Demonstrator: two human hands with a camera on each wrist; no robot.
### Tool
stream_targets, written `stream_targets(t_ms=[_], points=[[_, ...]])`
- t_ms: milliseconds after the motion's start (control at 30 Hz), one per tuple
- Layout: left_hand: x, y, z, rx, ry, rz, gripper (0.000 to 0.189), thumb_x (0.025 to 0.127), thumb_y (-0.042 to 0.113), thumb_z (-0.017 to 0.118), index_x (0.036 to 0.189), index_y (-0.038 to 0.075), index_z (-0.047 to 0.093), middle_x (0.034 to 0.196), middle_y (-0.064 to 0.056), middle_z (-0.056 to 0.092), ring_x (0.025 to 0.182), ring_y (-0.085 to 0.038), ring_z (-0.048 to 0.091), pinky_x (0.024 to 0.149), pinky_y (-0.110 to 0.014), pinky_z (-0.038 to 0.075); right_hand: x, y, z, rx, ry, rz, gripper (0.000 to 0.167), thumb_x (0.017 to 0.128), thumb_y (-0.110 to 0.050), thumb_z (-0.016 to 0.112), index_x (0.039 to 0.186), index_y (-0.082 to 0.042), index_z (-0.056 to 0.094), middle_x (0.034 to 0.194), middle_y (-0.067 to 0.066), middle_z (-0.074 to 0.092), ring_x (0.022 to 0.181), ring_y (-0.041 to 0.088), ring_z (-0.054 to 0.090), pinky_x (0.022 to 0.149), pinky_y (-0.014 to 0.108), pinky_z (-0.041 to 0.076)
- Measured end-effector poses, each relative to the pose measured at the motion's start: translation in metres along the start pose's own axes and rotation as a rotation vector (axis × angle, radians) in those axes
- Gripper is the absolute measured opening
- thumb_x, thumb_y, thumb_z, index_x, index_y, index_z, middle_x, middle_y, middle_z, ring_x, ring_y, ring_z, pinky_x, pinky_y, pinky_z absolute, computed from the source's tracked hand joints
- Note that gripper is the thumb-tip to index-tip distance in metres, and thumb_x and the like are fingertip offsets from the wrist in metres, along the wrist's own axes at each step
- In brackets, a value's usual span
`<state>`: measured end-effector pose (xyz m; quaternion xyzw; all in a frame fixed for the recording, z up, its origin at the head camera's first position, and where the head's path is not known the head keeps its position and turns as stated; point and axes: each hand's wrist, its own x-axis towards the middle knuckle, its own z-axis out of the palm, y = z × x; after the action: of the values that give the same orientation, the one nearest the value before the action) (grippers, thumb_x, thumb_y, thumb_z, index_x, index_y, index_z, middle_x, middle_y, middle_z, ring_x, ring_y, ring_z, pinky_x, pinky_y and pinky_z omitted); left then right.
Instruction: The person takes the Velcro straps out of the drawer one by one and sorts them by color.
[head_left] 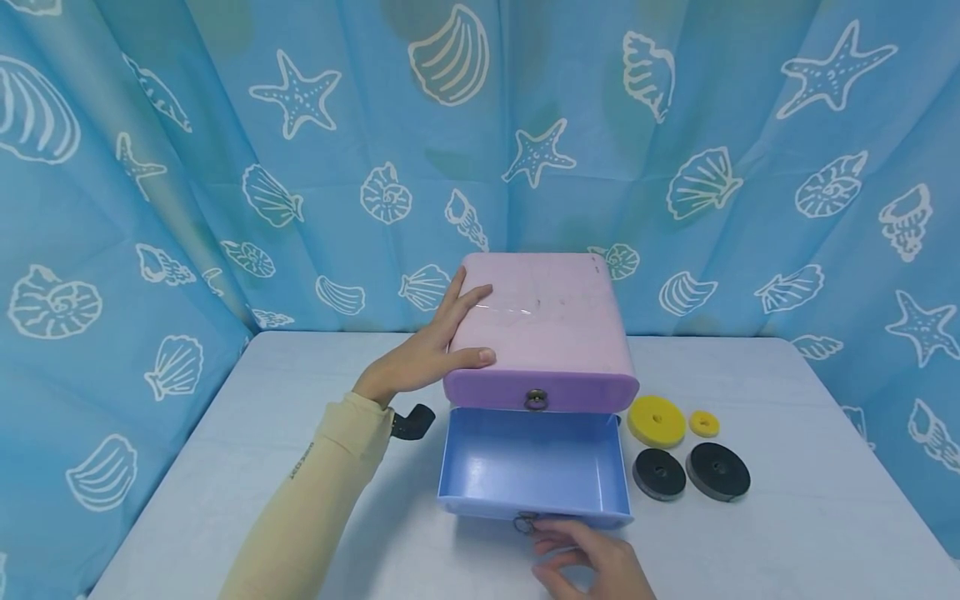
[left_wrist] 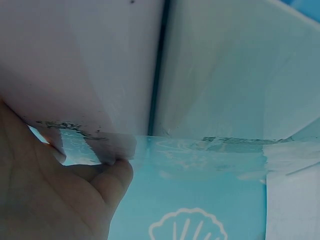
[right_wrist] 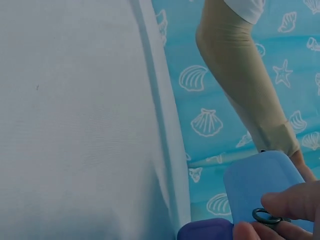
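A pink box (head_left: 547,321) has a closed purple drawer (head_left: 480,390) at its upper front. Below it, a blue drawer (head_left: 525,458) is pulled out, and its visible floor is bare. My left hand (head_left: 427,350) rests on the box's left top edge with its fingers spread; the left wrist view shows that hand (left_wrist: 65,185) against the box's side. In front of the blue drawer, my right hand (head_left: 592,558) has its fingertips at the metal ring pull (head_left: 524,523). Its thumb stands apart from the forefinger. The right wrist view shows the ring (right_wrist: 265,216) beside the fingertips.
Right of the box lie a large yellow disc (head_left: 657,422), a small yellow ring (head_left: 704,423) and two black rolls, one nearer the drawer (head_left: 659,475) and one farther right (head_left: 717,472). A blue shell-print curtain (head_left: 540,208) hangs behind the white table (head_left: 810,500).
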<state>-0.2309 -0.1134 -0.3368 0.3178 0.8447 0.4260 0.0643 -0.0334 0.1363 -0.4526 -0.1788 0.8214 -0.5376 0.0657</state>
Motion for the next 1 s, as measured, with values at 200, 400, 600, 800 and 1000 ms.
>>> stream_targets(t_ms=[200, 400, 600, 800, 1000], points=[[0.001, -0.001, 0.0, 0.007, -0.003, -0.006, 0.09, 0.088, 0.065, 0.06, 0.161, 0.037, 0.015, 0.163, 0.016, -0.025, 0.153, -0.022, -0.011, 0.114, -0.068, 0.017, 0.001, -0.003, 0.008, -0.036, 0.148, -0.046, 0.027, 0.086, -0.009, 0.079, 0.11, -0.003, 0.068, 0.097, 0.005, 0.074, 0.084, 0.003, 0.068, 0.074, 0.025, 0.058], [0.001, 0.0, 0.0, 0.007, -0.003, -0.01, 0.091, 0.087, 0.068, 0.06, 0.16, 0.039, 0.015, 0.163, 0.016, -0.025, 0.153, -0.023, -0.009, 0.113, -0.068, 0.019, 0.003, -0.005, 0.014, -0.088, 0.255, -0.042, 0.027, 0.08, -0.002, 0.082, 0.104, -0.005, 0.07, 0.089, -0.001, 0.074, 0.078, 0.001, 0.067, 0.07, 0.024, 0.058], [0.002, -0.002, 0.0, 0.01, -0.001, -0.014, 0.09, 0.087, 0.067, 0.06, 0.16, 0.039, 0.015, 0.163, 0.016, -0.025, 0.153, -0.022, -0.01, 0.113, -0.068, 0.019, 0.006, -0.009, 0.017, -0.095, 0.346, -0.045, 0.029, 0.073, 0.0, 0.087, 0.096, -0.008, 0.073, 0.082, -0.007, 0.074, 0.073, 0.001, 0.067, 0.066, 0.025, 0.058], [0.001, 0.0, 0.0, 0.008, 0.003, -0.015, 0.09, 0.088, 0.065, 0.061, 0.16, 0.038, 0.016, 0.163, 0.016, -0.025, 0.153, -0.024, -0.01, 0.112, -0.07, 0.019, 0.01, -0.016, 0.016, -0.072, 0.369, 0.048, 0.026, 0.074, -0.004, 0.087, 0.095, -0.012, 0.075, 0.081, -0.011, 0.074, 0.073, 0.002, 0.068, 0.068, 0.024, 0.057], [0.001, 0.0, 0.0, 0.008, 0.005, -0.017, 0.088, 0.089, 0.06, 0.061, 0.16, 0.038, 0.015, 0.163, 0.016, -0.025, 0.153, -0.025, -0.01, 0.112, -0.071, 0.019, 0.012, -0.019, 0.016, -0.078, 0.392, 0.076, 0.028, 0.073, -0.001, 0.087, 0.093, -0.016, 0.075, 0.08, -0.013, 0.073, 0.072, 0.002, 0.068, 0.068, 0.024, 0.058]])
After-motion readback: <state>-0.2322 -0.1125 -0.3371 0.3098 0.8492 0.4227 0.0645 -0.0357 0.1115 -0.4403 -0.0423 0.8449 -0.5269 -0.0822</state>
